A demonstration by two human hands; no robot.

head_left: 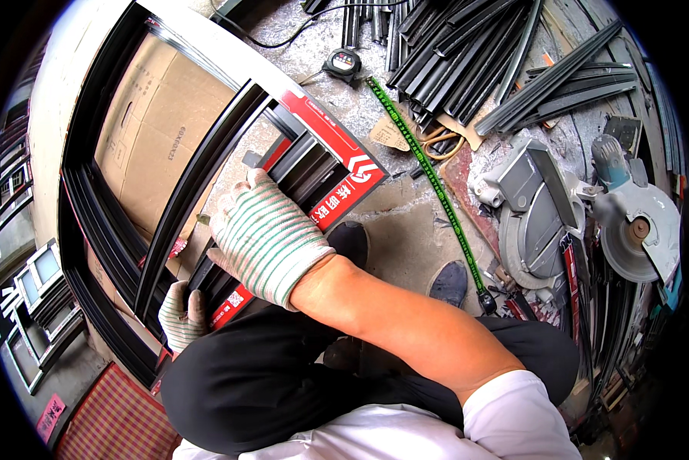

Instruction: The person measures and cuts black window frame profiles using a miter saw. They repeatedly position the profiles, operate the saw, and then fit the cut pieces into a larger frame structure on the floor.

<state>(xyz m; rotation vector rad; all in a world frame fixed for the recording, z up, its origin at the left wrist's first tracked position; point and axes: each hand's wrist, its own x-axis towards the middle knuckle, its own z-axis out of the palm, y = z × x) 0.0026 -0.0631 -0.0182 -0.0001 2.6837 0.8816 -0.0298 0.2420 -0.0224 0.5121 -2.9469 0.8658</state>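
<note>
Frame (177,199), black, apparently steadied at lower left by left hand (182,317), at centre by right hand (272,239); whether fingers (259,177) grasp it cannot be told.

The person (413,318) wears a white short-sleeved shirt (517,410), black trousers (241,383) and dark shoes (448,285); the left hand (183,318) and right hand (264,238) have pale knitted gloves (292,264) striped green.

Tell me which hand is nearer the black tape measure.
Right: the right hand is below-left of the tape measure; the left hand is farther down-left.
</note>
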